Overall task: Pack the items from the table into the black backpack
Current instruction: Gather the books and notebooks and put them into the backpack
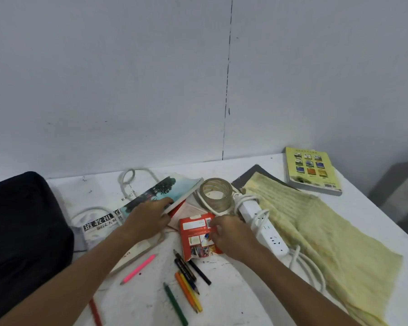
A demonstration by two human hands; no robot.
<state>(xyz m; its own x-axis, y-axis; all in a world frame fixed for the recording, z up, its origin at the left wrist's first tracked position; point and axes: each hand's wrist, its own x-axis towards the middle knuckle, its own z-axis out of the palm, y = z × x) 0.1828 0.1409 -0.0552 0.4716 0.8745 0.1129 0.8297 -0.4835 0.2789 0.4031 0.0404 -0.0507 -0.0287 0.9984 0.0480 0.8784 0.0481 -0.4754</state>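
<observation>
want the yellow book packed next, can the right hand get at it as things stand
Probably yes. The yellow book lies uncovered at the table's far right corner, with only the flat yellow cloth between. But the right hand holds the red pencil box now.

White book [97,228], near the surface's left edge: black band bearing large white characters "道教祖"; the smaller line beneath is partly hidden and unreadable. Red box [196,234]: barcode, print illegible.

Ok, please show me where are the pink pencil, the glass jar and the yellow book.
pink pencil [139,268], head view, middle of its shaft.
glass jar [216,195], head view, its side wall.
yellow book [310,167], head view, its cover.
</observation>
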